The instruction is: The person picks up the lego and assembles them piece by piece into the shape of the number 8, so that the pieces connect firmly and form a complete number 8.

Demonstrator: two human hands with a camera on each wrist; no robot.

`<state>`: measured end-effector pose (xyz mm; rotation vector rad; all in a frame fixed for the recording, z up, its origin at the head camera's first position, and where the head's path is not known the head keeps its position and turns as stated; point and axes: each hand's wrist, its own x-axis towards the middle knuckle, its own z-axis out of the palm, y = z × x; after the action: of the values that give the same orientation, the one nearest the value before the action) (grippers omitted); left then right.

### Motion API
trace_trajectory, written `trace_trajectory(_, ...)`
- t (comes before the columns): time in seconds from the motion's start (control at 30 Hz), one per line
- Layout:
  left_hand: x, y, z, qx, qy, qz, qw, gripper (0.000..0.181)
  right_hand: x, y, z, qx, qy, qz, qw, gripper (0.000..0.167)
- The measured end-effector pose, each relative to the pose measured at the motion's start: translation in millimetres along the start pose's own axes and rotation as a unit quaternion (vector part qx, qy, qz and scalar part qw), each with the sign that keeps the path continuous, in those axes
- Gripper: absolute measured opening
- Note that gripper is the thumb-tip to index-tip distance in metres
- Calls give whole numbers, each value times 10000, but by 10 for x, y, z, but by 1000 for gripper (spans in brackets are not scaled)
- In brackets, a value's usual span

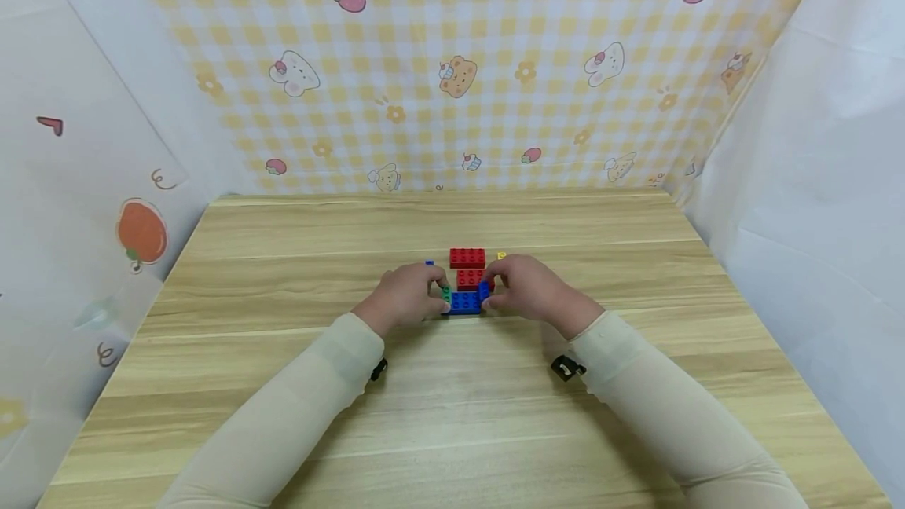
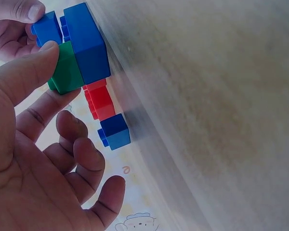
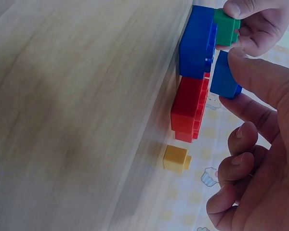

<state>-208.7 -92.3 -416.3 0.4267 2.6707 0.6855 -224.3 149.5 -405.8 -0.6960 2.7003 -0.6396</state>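
Observation:
A long blue toy brick (image 1: 465, 303) lies studs up on the wooden table, between the two hands. My left hand (image 1: 406, 295) pinches a small green brick (image 2: 67, 70) by its sides with thumb and index finger. That green brick sits against the studded top of the long blue brick, at its left end. Over the right end, my right hand (image 1: 526, 289) pinches a small blue brick (image 3: 223, 74) between thumb and index finger. In the right wrist view a narrow gap separates this small brick from the studs below. The other fingers of both hands are loosely curled.
Just behind the long blue brick are two red bricks, a nearer one (image 1: 470, 280) and a farther one (image 1: 467, 259). Another small blue brick (image 2: 116, 132) stands at the back left, a small yellow brick (image 3: 175, 159) at the back right. A patterned cloth (image 1: 523, 108) hangs behind the table.

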Motion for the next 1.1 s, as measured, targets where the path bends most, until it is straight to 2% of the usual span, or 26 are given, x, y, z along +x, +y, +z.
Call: trace_trajectory(1.1, 4, -11, -10, 9, -49, 31, 10000, 20, 54, -83, 107, 24, -134, 250, 9996, 29)
